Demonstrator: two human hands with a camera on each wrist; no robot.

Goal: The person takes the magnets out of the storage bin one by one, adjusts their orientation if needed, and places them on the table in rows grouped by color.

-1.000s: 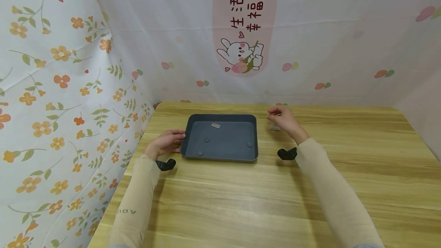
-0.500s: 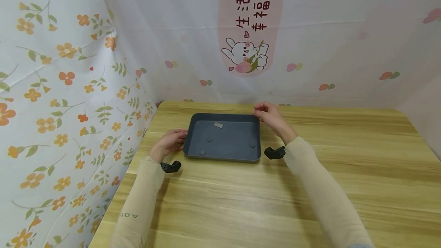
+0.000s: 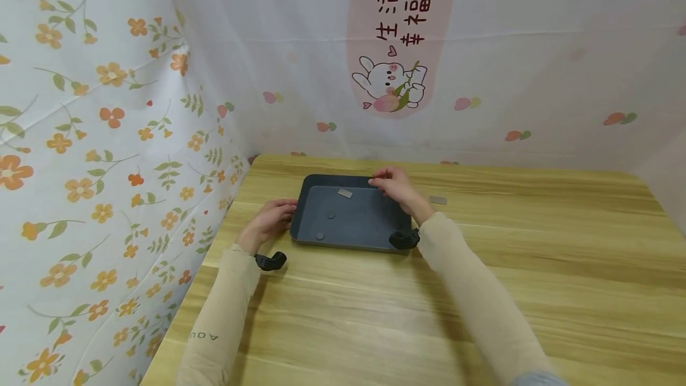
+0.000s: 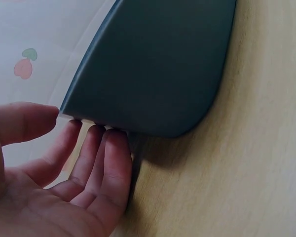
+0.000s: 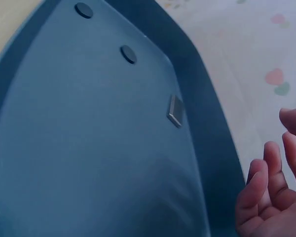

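Grey tray (image 3: 359, 222) touches the relaxed left grip (image 3: 270, 219); the right grip (image 3: 399, 188) I can't tell

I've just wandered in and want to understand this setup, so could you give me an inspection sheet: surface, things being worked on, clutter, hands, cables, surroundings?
Surface: wood-grain table.
Job's things: grey-blue tray with one flat rectangular piece and two round discs in sight; a second rectangular piece lies on the table, right of the tray.
Clutter: nothing seen.
Hands: left hand touches the tray's left side; right hand is at the far rim, contact unclear. Each wrist wears a black device.
Cables: nothing seen.
Surroundings: flowered cloth at left; fruit-print cloth behind, bearing a rabbit drawing.
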